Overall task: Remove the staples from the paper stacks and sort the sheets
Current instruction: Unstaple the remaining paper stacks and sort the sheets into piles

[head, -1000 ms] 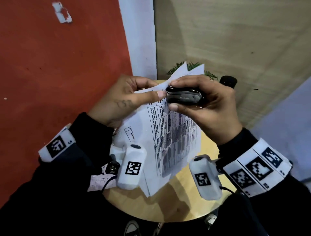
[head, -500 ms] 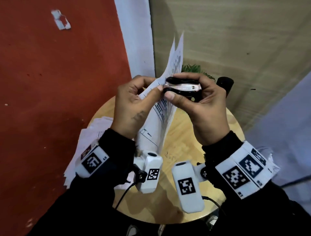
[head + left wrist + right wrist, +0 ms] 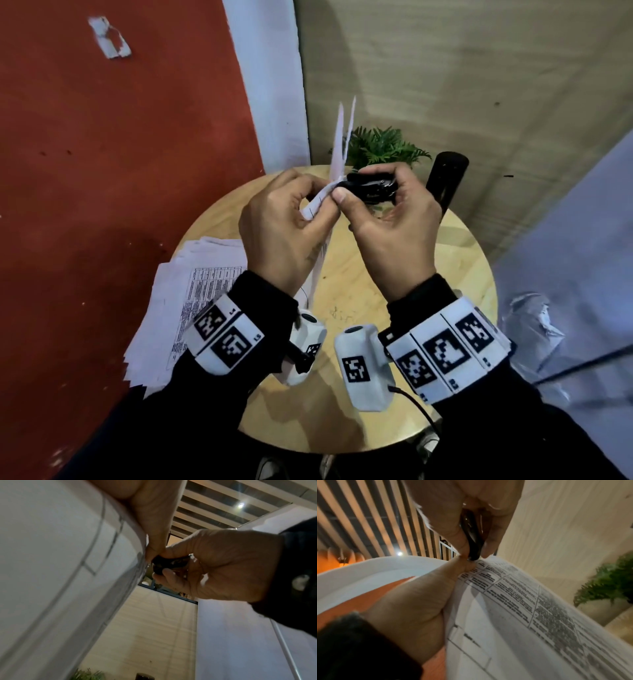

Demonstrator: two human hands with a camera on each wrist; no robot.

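Wristband tags read L4, L5; sheet print blurred. Left hand (image 3: 281,236) pinches stack (image 3: 513,615) corner; right hand (image 3: 394,233) grips remover (image 3: 368,186), nose at that corner.

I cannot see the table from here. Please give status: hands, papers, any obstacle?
Left hand pinches stapled sheets at corner. Right hand grips staple remover, nose at that corner. Loose pile on table. No obstacle seen.

paper pile (image 3: 191,294) lies left on table (image 3: 455,260), plant (image 3: 383,147) behind.
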